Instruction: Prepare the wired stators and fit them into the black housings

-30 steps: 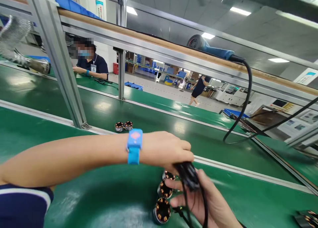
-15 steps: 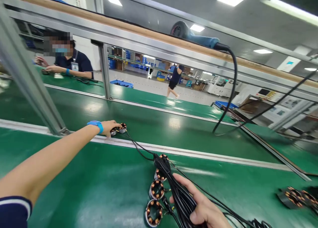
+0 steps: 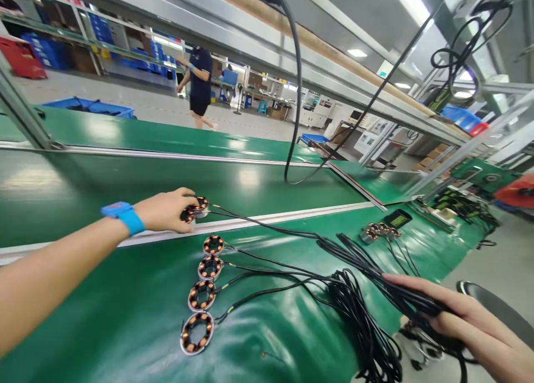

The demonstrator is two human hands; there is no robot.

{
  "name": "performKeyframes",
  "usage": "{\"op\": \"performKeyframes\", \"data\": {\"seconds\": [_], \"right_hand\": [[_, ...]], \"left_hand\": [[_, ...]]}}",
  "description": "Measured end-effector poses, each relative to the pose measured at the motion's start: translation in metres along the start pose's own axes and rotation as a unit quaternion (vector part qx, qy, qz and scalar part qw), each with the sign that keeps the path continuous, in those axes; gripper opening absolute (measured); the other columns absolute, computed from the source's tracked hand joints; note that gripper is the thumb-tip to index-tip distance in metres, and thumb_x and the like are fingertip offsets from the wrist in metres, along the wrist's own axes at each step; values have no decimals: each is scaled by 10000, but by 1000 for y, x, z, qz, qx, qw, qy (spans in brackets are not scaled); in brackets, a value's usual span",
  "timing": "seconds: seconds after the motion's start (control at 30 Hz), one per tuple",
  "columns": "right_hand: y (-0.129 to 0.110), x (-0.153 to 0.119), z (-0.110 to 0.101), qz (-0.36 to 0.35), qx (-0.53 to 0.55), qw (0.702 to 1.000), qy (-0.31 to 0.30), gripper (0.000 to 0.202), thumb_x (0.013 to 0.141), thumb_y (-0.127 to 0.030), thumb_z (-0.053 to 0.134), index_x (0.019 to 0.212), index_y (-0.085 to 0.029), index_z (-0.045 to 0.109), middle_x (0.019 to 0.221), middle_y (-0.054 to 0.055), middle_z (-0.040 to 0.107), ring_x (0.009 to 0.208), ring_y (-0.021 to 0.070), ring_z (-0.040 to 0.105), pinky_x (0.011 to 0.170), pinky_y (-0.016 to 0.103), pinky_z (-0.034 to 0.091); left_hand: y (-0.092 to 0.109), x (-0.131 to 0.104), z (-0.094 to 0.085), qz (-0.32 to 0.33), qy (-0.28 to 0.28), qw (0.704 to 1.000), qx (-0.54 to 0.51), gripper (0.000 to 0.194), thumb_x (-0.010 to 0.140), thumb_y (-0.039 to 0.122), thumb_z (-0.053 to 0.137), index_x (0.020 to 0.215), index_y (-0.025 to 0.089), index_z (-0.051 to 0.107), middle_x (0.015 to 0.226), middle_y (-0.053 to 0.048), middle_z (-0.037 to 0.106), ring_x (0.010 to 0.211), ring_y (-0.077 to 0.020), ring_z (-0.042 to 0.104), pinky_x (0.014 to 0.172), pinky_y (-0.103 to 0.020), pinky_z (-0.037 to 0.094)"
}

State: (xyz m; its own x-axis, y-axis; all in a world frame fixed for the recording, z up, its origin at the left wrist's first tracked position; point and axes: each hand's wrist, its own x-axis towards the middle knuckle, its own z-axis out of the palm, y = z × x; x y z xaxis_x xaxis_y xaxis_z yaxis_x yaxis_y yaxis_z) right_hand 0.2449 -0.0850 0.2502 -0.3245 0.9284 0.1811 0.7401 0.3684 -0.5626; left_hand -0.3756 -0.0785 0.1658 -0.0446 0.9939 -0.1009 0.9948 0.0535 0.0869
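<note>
My left grip (image 3: 164, 210) is narrow, with fingers and thumb curled about the nearer ring (image 3: 187, 215), round, dark and wound with copper; a matching copper-wound ring (image 3: 202, 206) sits just beyond it, at my fingertips. My right grip (image 3: 471, 322) holds a long bundle of black rubbery cable (image 3: 375, 271), fingers above and thumb folded over it. Thin black leads (image 3: 267, 225) stretch from the pair of rings at my left grip across to that bundle. Directly under my left grip runs a pale, straight metal strip (image 3: 258, 222), and a bright blue wristband (image 3: 125, 216) circles the wrist behind it. Nearer to me than the left grip, four copper-wound rings (image 3: 197, 333) stand in a slanting row on the glossy green tabletop (image 3: 137, 310), their leads running to a second heap of black cable (image 3: 354, 310), which lies to the left of my right grip. Beyond the right grip, more small copper-wound rings (image 3: 370, 234) cluster beside a flat black object (image 3: 397, 219). Farther out, past the left grip, a person in dark clothes (image 3: 201, 74) is on the pale floor.
</note>
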Motion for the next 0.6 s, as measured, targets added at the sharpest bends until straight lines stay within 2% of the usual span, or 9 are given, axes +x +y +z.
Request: {"op": "performKeyframes", "data": {"seconds": [0.07,0.1,0.17,0.23,0.33,0.4,0.5,0.6], "right_hand": [[16,17,-2,40,-5,999,-35,505,793,-453,585,1208,-291,822,1255,90,765,1177,370,716,953,441,601],[26,24,3,62,0,998,-30,530,788,-431,562,1229,-274,810,1279,84,756,1212,364,697,1012,455,575],[52,33,22,82,4,996,15,581,773,-390,507,1254,-225,786,1313,89,740,1266,344,663,1117,472,503],[80,36,47,82,10,997,14,624,765,-392,478,1278,-173,757,1354,116,716,1320,327,629,1182,469,438],[114,27,80,80,-7,995,-55,608,804,-460,512,1296,-178,729,1369,131,706,1317,318,631,1183,469,427],[127,15,91,82,-20,993,-88,543,862,-545,535,1243,-217,738,1308,113,736,1252,316,668,1132,469,472],[138,-1,88,78,-34,990,-113,495,915,-659,534,1103,-262,762,1148,80,786,1131,314,723,1021,444,549],[132,1,72,31,-108,987,-111,486,869,-695,604,1004,-273,804,1186,119,781,1132,353,734,959,448,587]], "left_hand": [[40,23,3,11,3,1000,-2,797,683,678,681,1382,297,637,1655,-116,380,1079,-401,716,954,-465,567],[57,32,7,14,4,1000,-2,805,696,663,685,1408,294,615,1671,-130,346,1084,-422,714,971,-492,564],[86,48,16,20,4,1000,1,781,729,613,681,1427,270,597,1686,-165,297,1080,-451,713,988,-541,557],[105,55,25,28,-7,1000,6,735,742,550,689,1404,239,615,1670,-196,306,1081,-467,712,988,-563,558],[115,54,35,48,-47,998,15,686,717,451,724,1358,217,655,1609,-205,396,1071,-461,718,977,-557,570],[115,49,37,61,-74,995,14,714,703,432,748,1375,215,648,1565,-195,450,1059,-441,725,976,-542,577],[109,42,36,71,-95,993,-3,759,698,494,799,1385,209,646,1529,-188,488,1087,-421,722,1012,-518,570],[105,40,30,80,-95,992,-32,682,707,618,828,1254,221,737,1550,-182,490,1125,-415,716,1039,-506,565]]}}
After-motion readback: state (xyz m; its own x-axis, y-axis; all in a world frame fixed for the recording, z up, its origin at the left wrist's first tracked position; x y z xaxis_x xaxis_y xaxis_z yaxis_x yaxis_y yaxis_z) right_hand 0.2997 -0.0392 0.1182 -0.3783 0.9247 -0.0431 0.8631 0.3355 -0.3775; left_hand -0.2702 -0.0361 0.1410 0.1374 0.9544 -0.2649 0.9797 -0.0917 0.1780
